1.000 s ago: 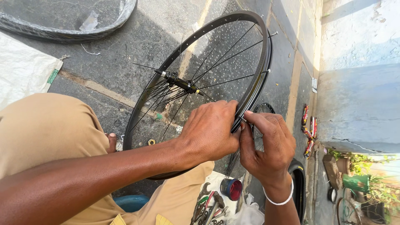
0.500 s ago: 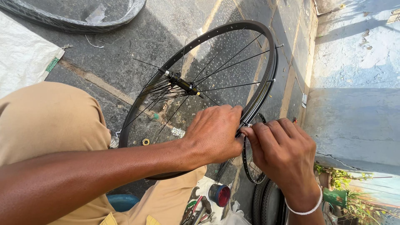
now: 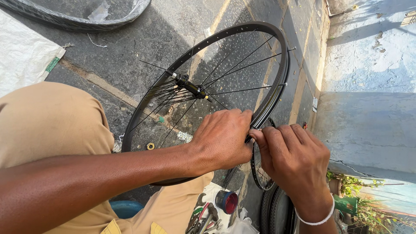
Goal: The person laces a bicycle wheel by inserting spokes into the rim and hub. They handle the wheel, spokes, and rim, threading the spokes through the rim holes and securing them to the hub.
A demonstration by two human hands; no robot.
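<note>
Since half a second ago, right hand (image 3: pixel 299 160) is shifted closer; both hands pinch black metal spoked bicycle rim (image 3: pixel 277 65), propped over grey pavement (image 3: pixel 130 52). Left hand (image 3: pixel 223 141) clamps rim's edge. Rim is judged light, stiff; best gripped at edge, thin spokes avoided.

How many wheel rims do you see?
2. A big black rim held by the left hand and right hand; a smaller rim below them, partly hidden. More may be hidden.

Hands (image 3: pixel 260 145) crowd the rim (image 3: pixel 277 86) at centre frame. Spokes (image 3: pixel 234 69) fan from the hub (image 3: pixel 188 84), gaps narrow near it, wider upper right. Tyre (image 3: pixel 275 212) and tools (image 3: pixel 206 216) block bottom centre; pavement (image 3: pixel 130 47) upper left open.
</note>
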